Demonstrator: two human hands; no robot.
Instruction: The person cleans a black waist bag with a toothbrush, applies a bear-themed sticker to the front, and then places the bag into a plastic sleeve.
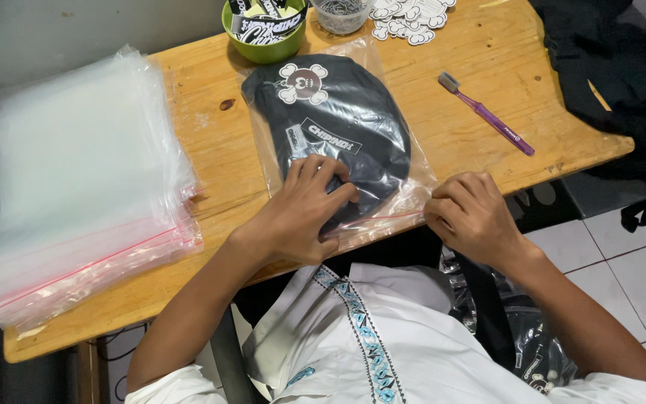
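Left hand (304, 209) found resting palm-down on clear zip bag (338, 142), fingers curled and pressed against near edge of dark folded garment (330, 123) inside. Right hand (469, 213) found at bag's near right corner, fingers pressed together, pinching red zip strip (383, 219) at its end. Bag lay flat on wooden tabletop (188, 150), mouth toward near edge, overhanging it slightly. Garment filled most of bag; white skull-shaped patch and small labels noted on upper face.

Purple toothbrush (487, 114) lay on tabletop to right of bag, well apart from it. Green bowl (265, 34) holding black-and-white stickers stood at far edge, just beyond bag. Clear cup (340, 15) beside bowl; loose white stickers (409, 19) beside that. Tall stack of empty zip bags (76, 179) occupied left end of tabletop. Dark cloth (622, 75) heaped at far right.
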